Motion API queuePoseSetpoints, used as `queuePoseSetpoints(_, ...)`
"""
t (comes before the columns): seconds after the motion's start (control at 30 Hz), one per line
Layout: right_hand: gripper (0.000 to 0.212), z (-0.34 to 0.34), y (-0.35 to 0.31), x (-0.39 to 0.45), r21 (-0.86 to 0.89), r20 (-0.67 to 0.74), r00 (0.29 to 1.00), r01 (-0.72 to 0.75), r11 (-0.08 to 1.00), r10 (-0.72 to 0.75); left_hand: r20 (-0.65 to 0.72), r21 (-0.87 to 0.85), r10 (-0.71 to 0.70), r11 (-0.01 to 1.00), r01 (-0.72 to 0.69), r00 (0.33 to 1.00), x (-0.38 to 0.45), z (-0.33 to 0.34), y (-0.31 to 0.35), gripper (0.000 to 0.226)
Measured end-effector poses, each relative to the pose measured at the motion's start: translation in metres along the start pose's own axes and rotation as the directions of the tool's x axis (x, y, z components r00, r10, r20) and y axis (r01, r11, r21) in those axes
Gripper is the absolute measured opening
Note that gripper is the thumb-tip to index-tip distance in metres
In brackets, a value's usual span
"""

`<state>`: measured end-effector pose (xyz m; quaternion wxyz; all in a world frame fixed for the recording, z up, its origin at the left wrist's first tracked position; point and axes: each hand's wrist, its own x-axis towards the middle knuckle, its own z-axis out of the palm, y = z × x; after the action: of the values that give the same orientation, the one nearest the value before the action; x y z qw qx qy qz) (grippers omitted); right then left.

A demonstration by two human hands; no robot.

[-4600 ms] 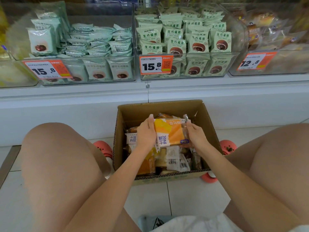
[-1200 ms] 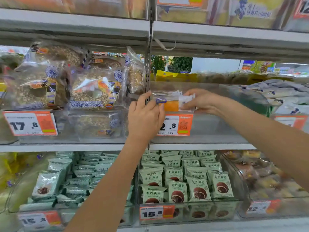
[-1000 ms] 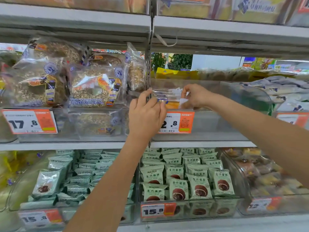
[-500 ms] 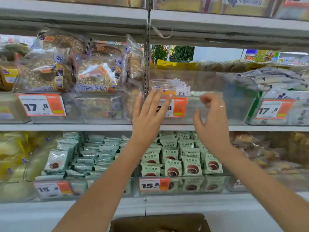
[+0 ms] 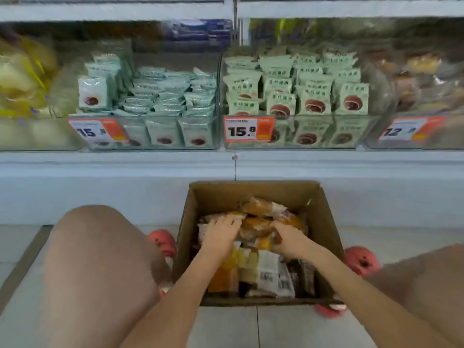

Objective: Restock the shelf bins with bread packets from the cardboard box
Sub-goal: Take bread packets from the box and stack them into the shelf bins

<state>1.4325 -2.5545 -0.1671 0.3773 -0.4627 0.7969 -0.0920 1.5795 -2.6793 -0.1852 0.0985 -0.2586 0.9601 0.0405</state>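
Observation:
A cardboard box (image 5: 190,237) stands open on the floor between my knees, holding several orange and white bread packets. Both of my hands are down inside it. My left hand (image 5: 221,231) holds the left end of an orange bread packet (image 5: 256,226) lying on top of the pile. My right hand (image 5: 288,237) curls its fingers over that packet's right end. Motion blur softens the fingers. Clear shelf bins (image 5: 301,144) of green packets sit on the shelf above the box.
A second bin (image 5: 150,144) of pale green packets is at the left, and bins of yellow and brown breads are at both far sides. Orange price tags (image 5: 248,129) hang on the bin fronts. My knees and pink shoes (image 5: 163,242) flank the box.
My hands let go of the packet in the upper shelf bin and dropped into the box. The view swung down from the upper shelves to the box and floor.

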Motion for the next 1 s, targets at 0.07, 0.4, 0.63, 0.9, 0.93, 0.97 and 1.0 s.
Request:
queuePoseSetpoints(0.07, 0.060, 0.015, 0.002, 0.004, -0.076, 0.116, 0.990, -0.077, 0.994, 0.085, 0.107, -0.038, -0.097, 0.994, 0.101, 0.990, -0.010, 0.022, -0.002, 0.056)
queuePoseSetpoints(0.4, 0.019, 0.057, 0.030, 0.023, 0.261, -0.091, 0.915, -0.359, 0.896, 0.394, 0.146, -0.087, -0.154, 0.982, 0.167, 0.977, -0.021, 0.034, -0.002, 0.054)
queuePoseSetpoints(0.63, 0.025, 0.062, 0.022, 0.022, 0.253, 0.052, 0.935, -0.353, 0.901, 0.351, 0.025, -0.234, -0.148, 0.961, 0.149, 0.989, -0.017, 0.035, 0.009, 0.037)
queuePoseSetpoints(0.9, 0.023, -0.004, -0.053, -0.027, -0.211, -0.418, 0.859, 0.224, 0.952, -0.295, 0.578, -0.779, -0.279, -0.468, 0.417, 0.767, -0.010, -0.005, 0.021, 0.047)
queuePoseSetpoints(0.93, 0.018, -0.004, -0.060, -0.036, -0.376, -0.435, 0.789, 0.279, 0.884, -0.434, 0.613, -0.670, -0.122, -0.603, 0.432, 0.781, -0.013, -0.007, 0.015, 0.064)
queuePoseSetpoints(0.97, 0.012, -0.001, -0.065, -0.044, -0.501, -0.409, 0.723, 0.332, 0.799, -0.557, 0.573, -0.590, 0.014, -0.686, 0.425, 0.819, -0.015, -0.009, 0.009, 0.077)
queuePoseSetpoints(1.0, 0.007, 0.005, -0.067, -0.047, -0.580, -0.359, 0.678, 0.376, 0.722, -0.641, 0.503, -0.550, 0.092, -0.733, 0.401, 0.859, -0.017, -0.010, 0.004, 0.083)
